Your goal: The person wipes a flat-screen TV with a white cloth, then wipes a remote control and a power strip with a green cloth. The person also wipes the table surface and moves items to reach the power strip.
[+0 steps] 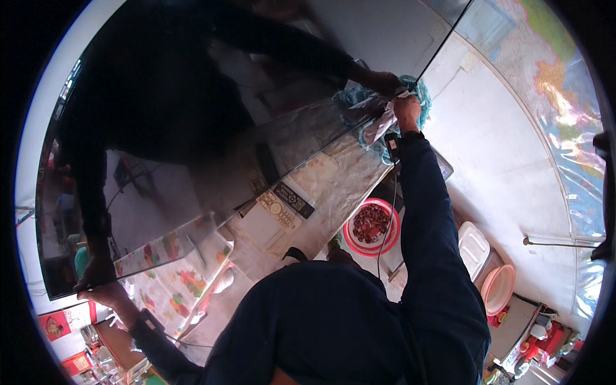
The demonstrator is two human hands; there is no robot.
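A large flat-screen television [202, 120] with a glossy dark screen fills the upper left and mirrors the person. At its lower left corner my left hand [108, 296] grips the bottom edge. My right hand [408, 111] is closed on a bunched white cloth [382, 126] at the screen's lower right edge. A teal patterned cloth [423, 98] lies bunched behind and around that hand. A small black device [392, 146] with a cable hangs by the right wrist.
Below the screen, a black remote control [293, 199] and a pale remote [277, 210] lie on the covered table [329, 202]. A red-rimmed basin [347, 236] holds reddish pieces. A white lidded container [473, 248] and a pink basin [498, 288] stand at the right, near the wall.
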